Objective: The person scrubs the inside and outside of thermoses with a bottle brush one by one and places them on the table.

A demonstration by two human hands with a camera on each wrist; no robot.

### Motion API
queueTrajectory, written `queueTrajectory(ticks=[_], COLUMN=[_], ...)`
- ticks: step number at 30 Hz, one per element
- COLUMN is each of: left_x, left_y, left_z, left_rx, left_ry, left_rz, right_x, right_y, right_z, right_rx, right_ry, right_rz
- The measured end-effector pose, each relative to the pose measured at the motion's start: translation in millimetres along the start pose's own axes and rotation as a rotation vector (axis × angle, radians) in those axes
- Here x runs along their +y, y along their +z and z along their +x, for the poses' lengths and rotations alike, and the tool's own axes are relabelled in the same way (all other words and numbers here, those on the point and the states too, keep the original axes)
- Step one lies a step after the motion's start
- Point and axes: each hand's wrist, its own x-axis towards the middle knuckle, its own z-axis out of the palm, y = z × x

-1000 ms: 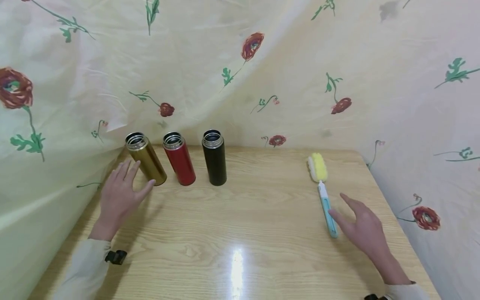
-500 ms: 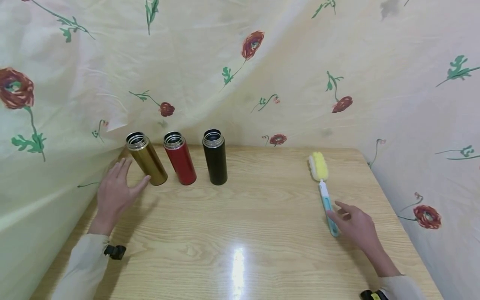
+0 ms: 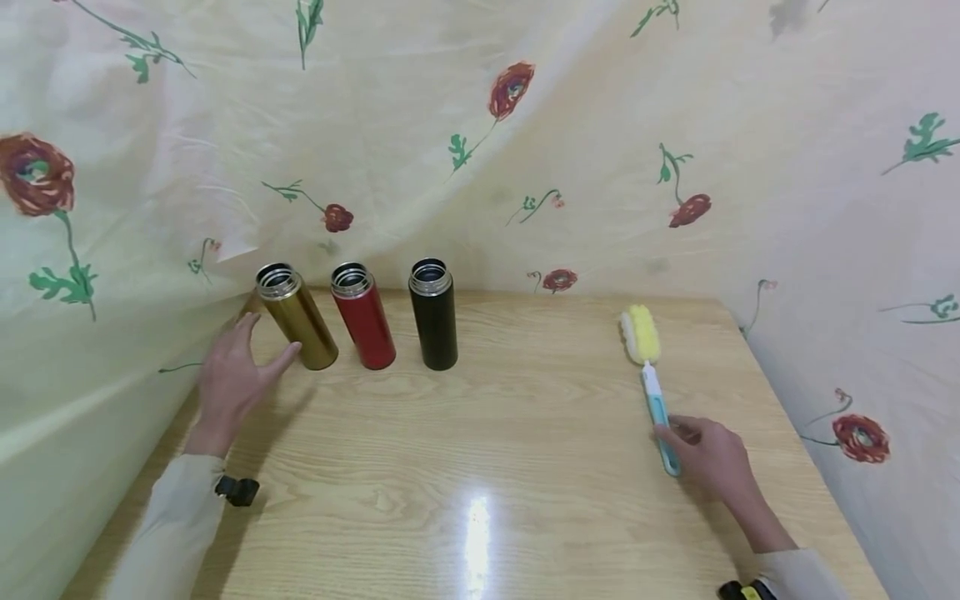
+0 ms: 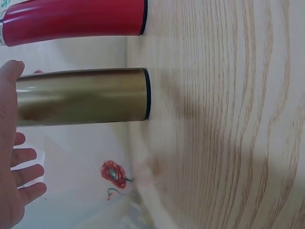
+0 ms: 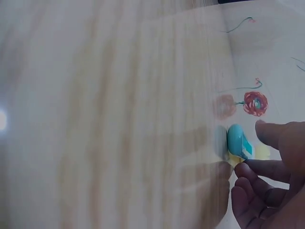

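On the left, a gold flask (image 3: 302, 327) stands lidless, with my left hand (image 3: 232, 367) beside it. The thumb points to its lower side and the fingers are spread; in the left wrist view a thumb (image 4: 12, 70) lies near the gold flask (image 4: 86, 97). A red flask (image 3: 365, 325) and a black flask (image 3: 434, 325) stand to its right, both uncapped. On the right lies a bottle brush (image 3: 655, 404) with a yellow and white sponge head. My right hand (image 3: 716, 458) is at its blue handle (image 5: 235, 140), thumb apart from the handle, fingertips right at its underside.
The wood-grained table (image 3: 450, 467) runs up to a flower-printed cloth (image 3: 600, 150) hung behind it and along both sides. Another flask, the red one (image 4: 76, 19), stands close beside the gold one. Light glares off the table's front middle.
My right hand has come down to the brush handle, its fingers curling in. My left hand has drawn slightly off the gold flask's front to its side. Flasks and brush have stayed put.
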Motion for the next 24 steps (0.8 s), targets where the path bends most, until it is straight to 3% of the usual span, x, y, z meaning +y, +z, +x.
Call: queueTrajectory(ticks=[8,14,24], left_x=[0.2,2.3,0.7], left_y=[6.9,13.7,23.4], left_z=[5.2,12.1,14.2], left_rx=[-0.015,-0.014,-0.046], left_ry=[-0.032,-0.048,-0.113], left_rz=[-0.013,-0.109,-0.158], right_x=[2.8,2.0,3.0], right_y=[1.9,2.0,-1.0], right_z=[1.6,0.9,-3.4], right_rx=[0.002,0.022,0.115], right_ry=[0.008,0.024,0.065], right_rz=[-0.001,0.011,0.071])
